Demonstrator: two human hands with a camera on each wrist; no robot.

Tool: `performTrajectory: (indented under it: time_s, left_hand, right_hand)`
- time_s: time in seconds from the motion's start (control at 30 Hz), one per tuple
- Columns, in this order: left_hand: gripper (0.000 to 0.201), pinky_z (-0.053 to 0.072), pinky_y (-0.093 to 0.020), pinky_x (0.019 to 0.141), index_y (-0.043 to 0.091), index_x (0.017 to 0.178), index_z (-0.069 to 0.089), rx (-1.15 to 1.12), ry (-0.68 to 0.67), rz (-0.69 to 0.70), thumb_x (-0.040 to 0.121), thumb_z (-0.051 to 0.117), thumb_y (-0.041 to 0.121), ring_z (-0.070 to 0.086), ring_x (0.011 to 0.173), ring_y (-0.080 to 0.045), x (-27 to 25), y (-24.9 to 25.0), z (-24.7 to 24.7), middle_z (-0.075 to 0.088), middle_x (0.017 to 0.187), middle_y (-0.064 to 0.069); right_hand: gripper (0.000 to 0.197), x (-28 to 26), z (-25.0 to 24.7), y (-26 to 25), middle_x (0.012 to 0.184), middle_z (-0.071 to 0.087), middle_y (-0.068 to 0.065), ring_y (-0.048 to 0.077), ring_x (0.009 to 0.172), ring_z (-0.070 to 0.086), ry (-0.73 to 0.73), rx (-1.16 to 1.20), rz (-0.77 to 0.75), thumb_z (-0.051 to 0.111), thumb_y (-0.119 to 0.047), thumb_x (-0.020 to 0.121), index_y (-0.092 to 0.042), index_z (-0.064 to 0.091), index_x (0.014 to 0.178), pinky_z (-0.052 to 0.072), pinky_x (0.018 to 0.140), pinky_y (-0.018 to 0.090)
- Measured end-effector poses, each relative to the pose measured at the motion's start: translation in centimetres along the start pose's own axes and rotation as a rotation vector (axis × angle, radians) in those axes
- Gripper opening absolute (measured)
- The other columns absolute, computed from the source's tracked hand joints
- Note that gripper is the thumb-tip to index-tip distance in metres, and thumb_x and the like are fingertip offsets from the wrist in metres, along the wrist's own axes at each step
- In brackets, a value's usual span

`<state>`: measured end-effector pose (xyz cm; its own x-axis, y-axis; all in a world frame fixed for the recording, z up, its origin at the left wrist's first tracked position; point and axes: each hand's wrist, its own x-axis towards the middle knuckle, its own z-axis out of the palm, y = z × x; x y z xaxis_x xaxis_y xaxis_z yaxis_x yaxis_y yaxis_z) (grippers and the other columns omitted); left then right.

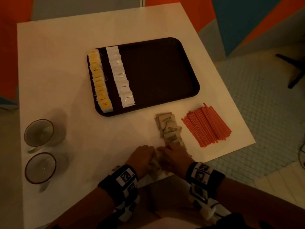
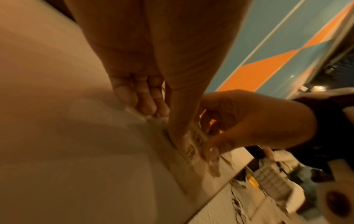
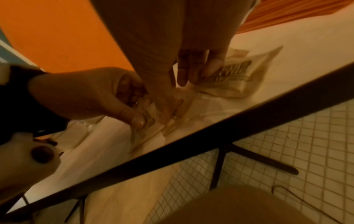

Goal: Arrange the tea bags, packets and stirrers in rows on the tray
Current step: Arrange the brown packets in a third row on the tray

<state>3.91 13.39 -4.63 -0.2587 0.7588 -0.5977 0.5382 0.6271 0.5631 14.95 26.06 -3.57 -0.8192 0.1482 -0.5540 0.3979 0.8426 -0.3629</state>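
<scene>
A dark brown tray (image 1: pixel 165 71) holds a row of yellow tea bags (image 1: pixel 99 80) along its left side, with a row of white coffee packets (image 1: pixel 121 76) beside it. Brown sugar packets (image 1: pixel 168 128) lie in a loose pile on the white table, near the front edge. Orange stirrers (image 1: pixel 206 126) lie in a bundle to their right. My left hand (image 1: pixel 145 155) pinches a brown packet (image 3: pixel 147 122) between thumb and curled fingers. My right hand (image 1: pixel 171 152) arches over the near packets, fingers on a printed packet (image 3: pixel 231 74) and thumb on another (image 2: pixel 193 141).
Two cups (image 1: pixel 38 133) (image 1: pixel 40 167) stand at the table's left side. The table's front edge (image 3: pixel 210 127) runs just behind my hands, with tiled floor (image 1: pixel 255 96) and a table leg (image 3: pixel 258 157) below. The tray's right two thirds is bare.
</scene>
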Motion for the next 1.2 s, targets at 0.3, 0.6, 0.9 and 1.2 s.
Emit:
performTrajectory:
  time_s: [0.3,0.6,0.9,1.2]
  left_hand:
    - [0.017,0.041,-0.022,0.072,0.025,0.078,0.054,-0.287,0.206,-0.085,0.079,0.066,0.012,0.055,0.086,-0.019,0.0,-1.1,-1.7,0.057,0.089,-0.003]
    - [0.012,0.057,-0.022,0.061,0.009,0.076,0.064,-1.305,0.546,-0.204,0.085,0.058,0.003,0.067,0.072,-0.015,-2.1,0.4,-6.6,0.069,0.078,-0.005]
    - [0.014,0.059,-0.029,0.067,0.011,0.080,0.064,-1.278,0.706,-0.100,0.087,0.055,0.004,0.070,0.078,-0.020,-3.0,2.6,-9.4,0.069,0.088,-0.012]
    - [0.014,0.058,-0.027,0.072,0.013,0.085,0.058,-1.365,0.588,-0.016,0.093,0.046,0.013,0.069,0.084,-0.017,-3.1,3.1,-9.8,0.070,0.089,-0.003]
  right_hand:
    - [0.025,1.8,-2.4,-0.5,0.119,0.048,0.008,0.024,0.105,0.048,-0.078,0.124,-0.038,0.054,-0.016,0.087,-0.012,0.048,0.111,0.043,0.087,0.031]
    - [0.019,1.2,-9.2,1.3,0.096,0.068,0.005,0.022,0.092,0.066,0.202,1.192,0.212,0.066,-0.004,0.079,-0.019,0.062,0.090,0.056,0.080,0.035]
    - [0.003,1.6,-10.8,-1.5,0.083,0.070,0.011,0.025,0.079,0.066,0.198,1.452,0.089,0.062,-0.006,0.080,-0.004,0.060,0.082,0.054,0.077,0.038]
    - [0.008,2.5,-10.7,-3.4,0.089,0.069,0.015,0.021,0.082,0.069,0.237,1.523,0.084,0.059,-0.006,0.084,-0.008,0.056,0.077,0.056,0.063,0.022]
